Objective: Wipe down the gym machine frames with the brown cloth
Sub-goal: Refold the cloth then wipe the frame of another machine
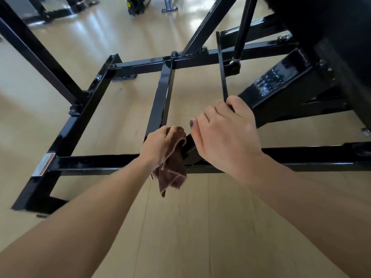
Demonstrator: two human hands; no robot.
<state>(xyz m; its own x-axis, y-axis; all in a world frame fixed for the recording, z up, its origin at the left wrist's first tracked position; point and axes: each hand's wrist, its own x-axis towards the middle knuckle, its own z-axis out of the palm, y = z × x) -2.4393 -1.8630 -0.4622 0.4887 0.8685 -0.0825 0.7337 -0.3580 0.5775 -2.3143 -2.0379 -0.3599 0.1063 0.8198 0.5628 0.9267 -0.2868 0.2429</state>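
A glossy black gym machine frame (94, 163) of square steel bars lies low over the wooden floor. My left hand (158, 145) grips the brown cloth (171, 171) bunched against the near end of the frame's middle bar (161, 97), where it meets the front crossbar. Part of the cloth hangs down below the crossbar. My right hand (226, 135) is just to the right, its fingers curled round a thin black upright bar (221, 67) that rises from the frame.
A slanted black beam (281, 81) and a large dark machine body (337, 37) fill the right side. Diagonal black struts (36, 51) cross the left. More gym equipment (138, 5) stands at the back. Light wooden floor (200, 227) lies in front of the frame.
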